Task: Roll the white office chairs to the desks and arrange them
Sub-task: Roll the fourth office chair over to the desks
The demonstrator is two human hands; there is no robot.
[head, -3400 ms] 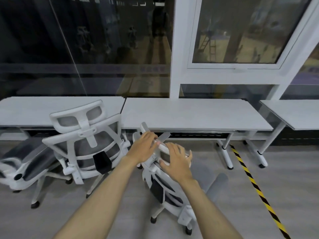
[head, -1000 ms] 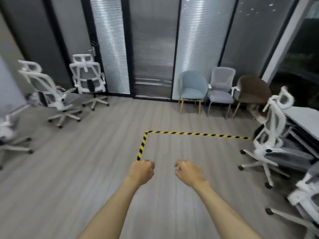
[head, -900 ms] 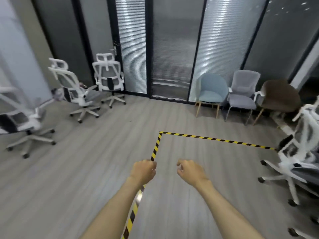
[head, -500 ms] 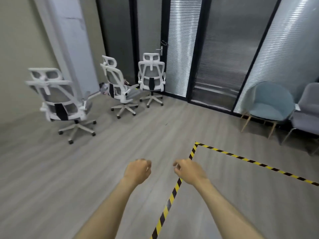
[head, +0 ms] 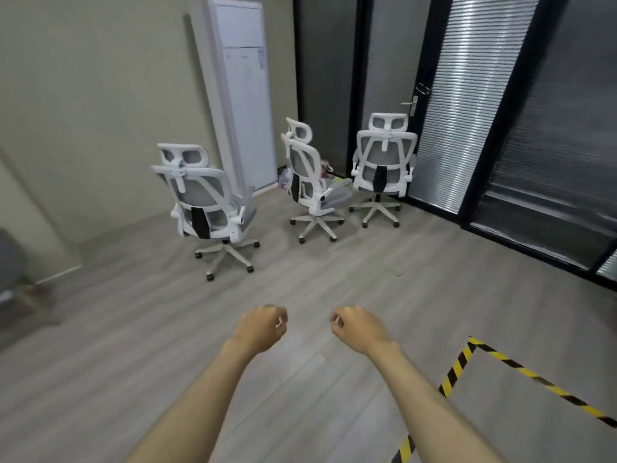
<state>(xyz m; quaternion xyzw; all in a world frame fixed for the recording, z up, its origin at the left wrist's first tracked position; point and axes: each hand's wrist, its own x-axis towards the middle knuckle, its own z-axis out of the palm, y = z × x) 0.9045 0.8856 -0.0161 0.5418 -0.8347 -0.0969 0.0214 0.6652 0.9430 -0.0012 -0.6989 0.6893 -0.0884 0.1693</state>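
left hand (head: 262,330): loose fist, holds nothing | right hand (head: 359,332): loose fist, holds nothing | both bare arms reach forward, hands side by side, not touching

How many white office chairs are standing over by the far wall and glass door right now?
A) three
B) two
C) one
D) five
A: three white chairs stand there, the left chair nearest, the middle chair turned sideways, and the right chair by the glass door.
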